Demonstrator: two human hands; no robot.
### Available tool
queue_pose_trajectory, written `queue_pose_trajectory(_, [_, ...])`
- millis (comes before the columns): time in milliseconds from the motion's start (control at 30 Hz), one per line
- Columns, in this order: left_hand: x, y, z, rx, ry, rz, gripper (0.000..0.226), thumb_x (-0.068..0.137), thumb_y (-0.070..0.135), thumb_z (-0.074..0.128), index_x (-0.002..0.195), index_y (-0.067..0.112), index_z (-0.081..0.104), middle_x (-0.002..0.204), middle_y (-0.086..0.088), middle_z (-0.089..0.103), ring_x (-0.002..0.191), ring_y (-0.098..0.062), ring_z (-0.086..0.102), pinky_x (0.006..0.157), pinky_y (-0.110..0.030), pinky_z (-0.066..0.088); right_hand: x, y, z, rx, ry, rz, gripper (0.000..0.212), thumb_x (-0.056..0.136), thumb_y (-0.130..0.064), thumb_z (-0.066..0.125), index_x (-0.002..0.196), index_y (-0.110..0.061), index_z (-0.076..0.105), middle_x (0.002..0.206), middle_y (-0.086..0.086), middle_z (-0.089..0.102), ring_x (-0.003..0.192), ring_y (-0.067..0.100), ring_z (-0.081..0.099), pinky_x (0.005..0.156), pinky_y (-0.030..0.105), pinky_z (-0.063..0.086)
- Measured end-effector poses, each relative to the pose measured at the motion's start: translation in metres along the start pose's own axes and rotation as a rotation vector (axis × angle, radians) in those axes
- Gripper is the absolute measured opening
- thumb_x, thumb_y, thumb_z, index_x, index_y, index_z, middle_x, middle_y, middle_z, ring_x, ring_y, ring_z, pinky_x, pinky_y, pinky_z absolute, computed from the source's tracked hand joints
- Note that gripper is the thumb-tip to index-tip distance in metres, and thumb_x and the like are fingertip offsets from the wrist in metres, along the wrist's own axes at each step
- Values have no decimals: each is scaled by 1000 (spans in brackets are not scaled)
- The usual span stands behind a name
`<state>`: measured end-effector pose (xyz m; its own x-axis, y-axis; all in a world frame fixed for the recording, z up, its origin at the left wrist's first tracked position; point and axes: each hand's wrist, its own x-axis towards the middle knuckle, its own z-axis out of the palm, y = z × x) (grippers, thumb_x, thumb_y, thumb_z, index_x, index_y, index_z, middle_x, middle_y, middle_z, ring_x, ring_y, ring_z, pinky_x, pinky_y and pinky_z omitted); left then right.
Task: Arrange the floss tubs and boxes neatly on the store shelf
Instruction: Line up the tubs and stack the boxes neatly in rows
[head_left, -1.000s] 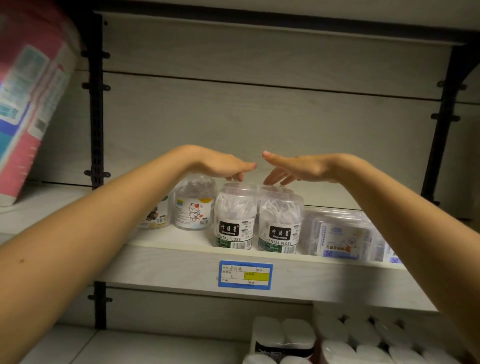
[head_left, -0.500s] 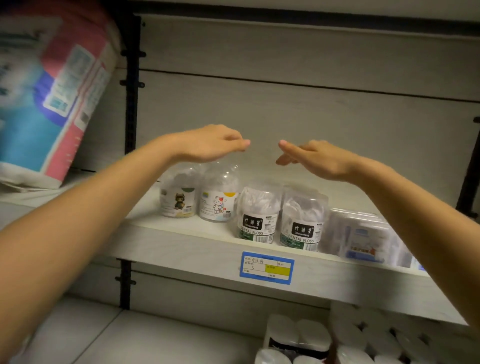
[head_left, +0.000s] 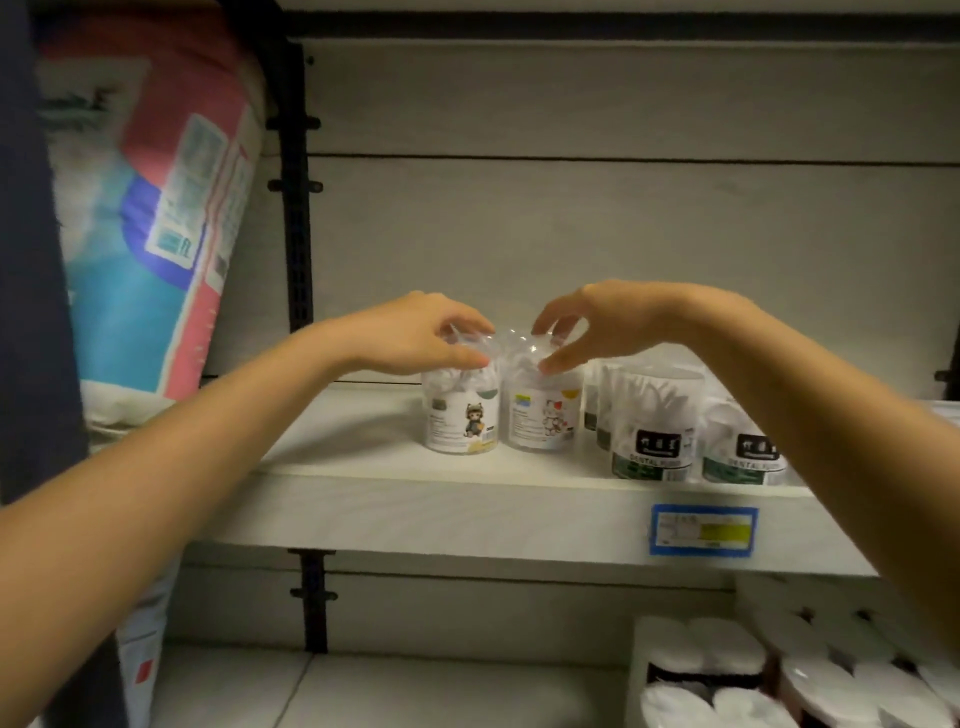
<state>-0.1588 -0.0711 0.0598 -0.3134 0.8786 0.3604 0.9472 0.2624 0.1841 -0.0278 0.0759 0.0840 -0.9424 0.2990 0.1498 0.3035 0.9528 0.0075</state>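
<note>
Head view, one entry per item.

1. Shelf (head_left: 467, 514): pale board across the middle, front edge facing the camera.
2. Left cartoon tub (head_left: 461, 415): clear, upright, at centre of frame. The label shows a small dark cat-like figure; its print is too small to read.
3. Right cartoon tub (head_left: 543, 415): clear, upright, touching item 2 at its 3 o'clock. The label has a pale cartoon figure with red; text unreadable.
4. Black-label tubs (head_left: 652, 426): upright at 3 o'clock of item 3. "DENTAL FLOSS" is legible on the nearest; the logo above it is blurred. A second (head_left: 737, 452) is partly covered by the right forearm, which hides the shelf beyond, and more stand behind.
5. Price tag (head_left: 703, 530): blue frame, yellow patch, on the shelf edge at 4 o'clock; writing illegible.
6. Large pack (head_left: 156, 208): pink, blue and white, leaning at 10 o'clock, print smeared.
7. White rolls (head_left: 727, 670): lower shelf at 5 o'clock, cut off by the frame.
8. Left hand (head_left: 421, 338): palm down, fingers curled over item 2's lid, thumb in front, gripping it.
9. Right hand (head_left: 613, 322): arched from 3 o'clock, fingertips and thumb pinching item 3's lid.
</note>
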Motion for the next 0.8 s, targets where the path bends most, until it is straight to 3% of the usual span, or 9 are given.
queue_pose_trajectory(267, [-12,-5,-16,-150,-82,156,46,75,41,68,119,30,62,116,12,64,107,-3,59,93,-23,49,-27,-8,-14,64,-59,27,52,80,-40,64,127,-27,49,121,-6,57,104,15,60,75,18,42])
queue_pose_trajectory(400, [-20,2,-21,-170,-95,194,50,68,47,67,115,33,63,113,15,65,102,2,60,90,-20,51,-38,-9,-23,9,-96,10,53,72,-47,65,122,-36,49,116,-15,56,103,8,57,85,24,41])
queue_pose_trajectory(567, [-23,4,-23,-166,-121,195,53,67,53,64,116,34,63,114,16,65,102,4,60,92,-23,50,-40,-11,-27,-8,-136,7,54,69,-52,61,119,-37,50,113,-17,57,99,3,56,80,21,41])
queue_pose_trajectory(667, [-12,-2,-26,-243,-100,126,48,79,53,52,121,31,60,115,16,65,106,2,58,89,-15,44,-36,-9,-36,76,-166,33,60,69,-59,47,121,-30,54,113,-11,62,102,4,58,95,29,38])
queue_pose_trajectory(800, [17,-17,-24,-111,22,-7,42,94,39,45,132,23,51,135,8,53,117,-4,49,93,-16,31,2,1,-34,88,35,36,40,91,-38,49,124,-18,57,119,1,62,106,15,59,100,32,40])
